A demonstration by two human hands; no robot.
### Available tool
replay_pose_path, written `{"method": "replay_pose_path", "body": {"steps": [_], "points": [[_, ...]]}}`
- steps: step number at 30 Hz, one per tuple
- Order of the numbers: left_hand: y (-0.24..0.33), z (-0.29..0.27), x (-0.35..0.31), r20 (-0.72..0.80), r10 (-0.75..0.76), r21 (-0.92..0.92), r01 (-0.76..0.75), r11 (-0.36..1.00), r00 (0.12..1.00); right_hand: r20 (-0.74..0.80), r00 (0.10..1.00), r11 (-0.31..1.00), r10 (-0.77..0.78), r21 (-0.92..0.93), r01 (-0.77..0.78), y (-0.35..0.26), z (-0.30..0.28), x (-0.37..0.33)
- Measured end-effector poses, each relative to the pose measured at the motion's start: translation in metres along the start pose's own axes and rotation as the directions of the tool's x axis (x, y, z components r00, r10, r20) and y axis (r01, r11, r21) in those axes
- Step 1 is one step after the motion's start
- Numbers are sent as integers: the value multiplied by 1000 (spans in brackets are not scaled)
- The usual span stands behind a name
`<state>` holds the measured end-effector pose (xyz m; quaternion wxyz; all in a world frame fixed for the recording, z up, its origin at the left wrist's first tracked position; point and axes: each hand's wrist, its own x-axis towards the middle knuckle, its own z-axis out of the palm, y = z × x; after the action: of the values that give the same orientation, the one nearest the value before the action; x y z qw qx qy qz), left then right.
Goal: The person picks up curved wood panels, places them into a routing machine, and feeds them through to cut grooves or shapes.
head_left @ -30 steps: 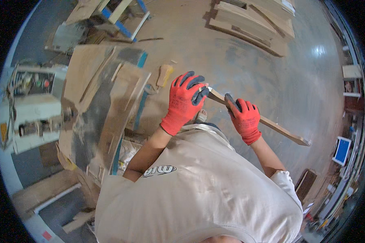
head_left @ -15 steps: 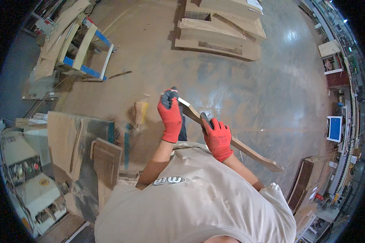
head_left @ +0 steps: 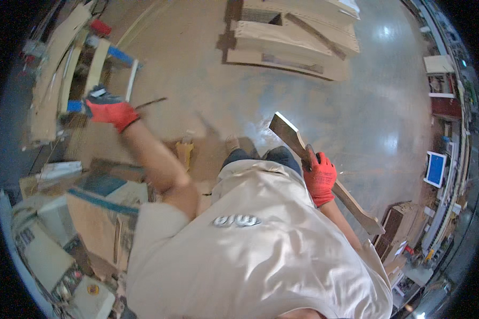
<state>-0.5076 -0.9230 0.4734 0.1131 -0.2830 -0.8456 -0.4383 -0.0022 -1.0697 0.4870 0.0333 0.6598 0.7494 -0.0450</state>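
Left hand (head_left: pixel 112 110), in a red glove with dark fingers, is stretched out to the upper left of the frame at the end of a bare forearm. Its fingers look bunched together around a small pale patch, but blur hides the detail, so I cannot tell whether anything is gripped. Just behind it in the view stands a wooden frame with blue parts (head_left: pixel 97 64); whether they touch is not clear. Below, in the lower left, a broad brown board (head_left: pixel 93 226) lies beside the machinery. Nearer the centre, a yellow object (head_left: pixel 184 152) stands out near the floor.

Along the upper centre sits a stack of pale wooden panels (head_left: pixel 250 57). Right of centre, the long wooden piece (head_left: pixel 288 134) slants from the middle of the frame down toward the lower right, angled near its ends. Right hand (head_left: pixel 320 179), gloved alike, is closed around it between those ends. Farther right is a blue panel with a white border (head_left: pixel 435 169).

I judge the step in hand to be one-handed holding of the wooden piece while the left arm reaches aside. Any next move seems to call for a firm right grip, since both ends project, and for care about where the lower end swings.
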Motion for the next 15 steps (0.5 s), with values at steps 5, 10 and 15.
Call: {"method": "replay_pose_path", "body": {"steps": [5, 10, 15], "points": [[-2, 125, -8, -5, 158, -315, -152, 937, 987, -177, 969, 978, -172, 91, 190, 27, 11, 89], [16, 188, -120, 633, -154, -544, 577, 610, 759, -341, 895, 867, -286, 305, 394, 48, 14, 191], [39, 234, -222, 765, -227, -159, 519, 840, 602, -443, 888, 550, -120, 716, 431, 98, 36, 311]]}}
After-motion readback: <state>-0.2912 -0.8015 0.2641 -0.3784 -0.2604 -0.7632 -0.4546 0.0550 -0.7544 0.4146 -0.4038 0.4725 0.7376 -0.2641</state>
